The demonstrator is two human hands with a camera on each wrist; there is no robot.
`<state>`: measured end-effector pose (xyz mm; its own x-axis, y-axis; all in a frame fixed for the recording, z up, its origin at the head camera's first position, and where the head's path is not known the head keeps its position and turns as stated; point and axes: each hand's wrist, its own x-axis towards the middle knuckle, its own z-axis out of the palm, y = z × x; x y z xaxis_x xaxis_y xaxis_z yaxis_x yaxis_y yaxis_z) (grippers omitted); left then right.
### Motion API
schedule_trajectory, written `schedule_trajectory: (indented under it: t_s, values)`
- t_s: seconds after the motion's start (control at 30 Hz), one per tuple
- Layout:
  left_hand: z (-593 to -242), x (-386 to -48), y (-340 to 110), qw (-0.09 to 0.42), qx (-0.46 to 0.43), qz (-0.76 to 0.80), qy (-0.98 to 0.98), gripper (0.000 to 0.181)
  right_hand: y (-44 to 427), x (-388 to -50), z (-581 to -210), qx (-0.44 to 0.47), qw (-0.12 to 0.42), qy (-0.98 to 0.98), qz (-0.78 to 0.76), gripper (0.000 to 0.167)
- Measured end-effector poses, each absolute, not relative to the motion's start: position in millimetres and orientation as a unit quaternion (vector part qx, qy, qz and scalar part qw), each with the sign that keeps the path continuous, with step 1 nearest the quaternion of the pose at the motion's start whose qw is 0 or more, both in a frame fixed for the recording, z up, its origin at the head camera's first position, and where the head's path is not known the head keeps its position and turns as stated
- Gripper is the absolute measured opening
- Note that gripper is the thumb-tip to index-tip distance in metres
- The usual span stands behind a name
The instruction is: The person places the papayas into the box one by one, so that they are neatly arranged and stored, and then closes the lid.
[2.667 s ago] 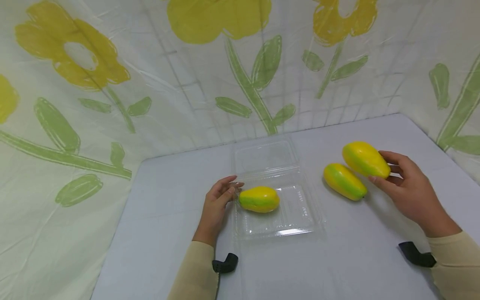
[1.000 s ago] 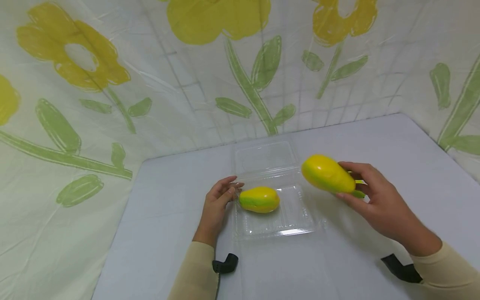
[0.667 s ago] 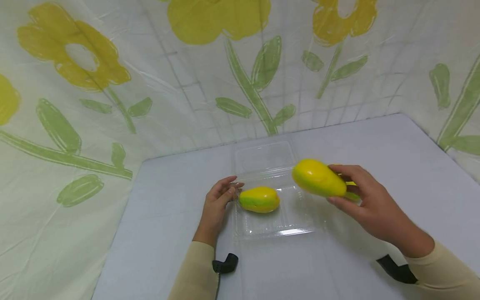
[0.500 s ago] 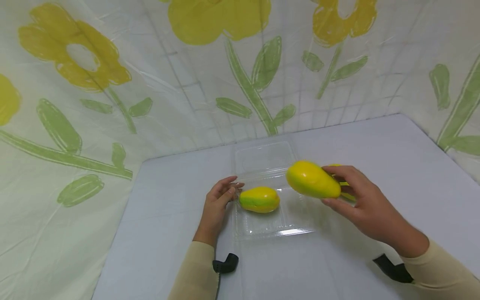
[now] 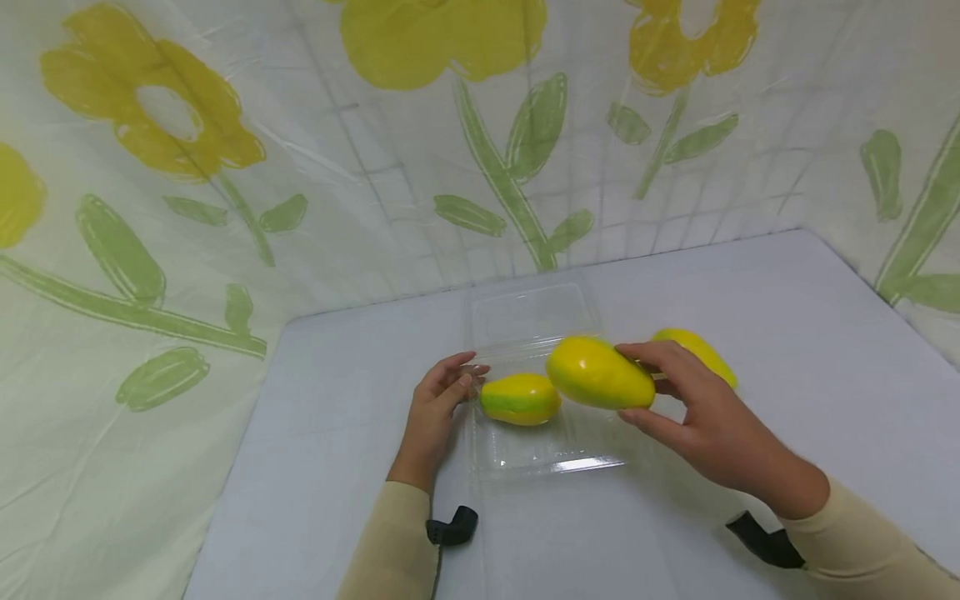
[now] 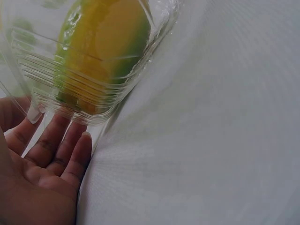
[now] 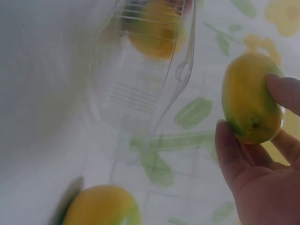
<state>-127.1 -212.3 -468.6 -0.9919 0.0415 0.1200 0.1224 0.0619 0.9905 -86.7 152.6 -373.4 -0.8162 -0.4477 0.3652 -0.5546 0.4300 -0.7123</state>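
Observation:
A clear plastic clamshell box (image 5: 588, 464) lies with its lid folded back on the table. One yellow-green papaya (image 5: 520, 399) rests on its side in the left part of the box. My left hand (image 5: 435, 412) holds the box's left rim, thumb above and fingers beneath; the left wrist view shows these fingers (image 6: 51, 145) against the ribbed wall. A second papaya (image 5: 600, 372) is gripped by my right hand (image 5: 712, 425) between thumb and fingers, raised over the right side of the box. In the right wrist view this papaya (image 7: 251, 98) hangs apart from the box.
A third papaya (image 5: 696, 352) lies on the white table (image 5: 345, 500) right of the box, partly hidden behind my right hand. The flower-printed curtain (image 5: 360, 242) borders the table's back and sides. Black wrist mounts (image 5: 453, 527) stick out beside both sleeves.
My right hand has carried its papaya leftward from beside the third one to over the box. The left hand and the papaya in the box have stayed in place.

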Motion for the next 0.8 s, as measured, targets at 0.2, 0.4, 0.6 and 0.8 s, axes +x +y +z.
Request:
schedule_trajectory:
  t_s: [0.2, 0.4, 0.6, 0.8]
  values:
    - [-469, -127, -212, 0.029, -0.052, -0.682, -0.729, 0.037, 146, -87, -374, 0.304, 0.053, -0.842, 0.442, 0.064]
    - [-468, -128, -211, 0.03, -0.056, -0.687, -0.724, 0.038, 138, -86, -377, 0.322, 0.054, -0.835, 0.443, 0.065]
    - [-468, -127, -212, 0.03, -0.054, -0.69, -0.721, 0.037, 129, -86, -386, 0.336, 0.037, -0.826, 0.45, 0.064]
    - [-468, -128, -211, 0.034, -0.057, -0.69, -0.721, 0.036, 120, -84, -389, 0.339, 0.008, -0.818, 0.465, 0.063]
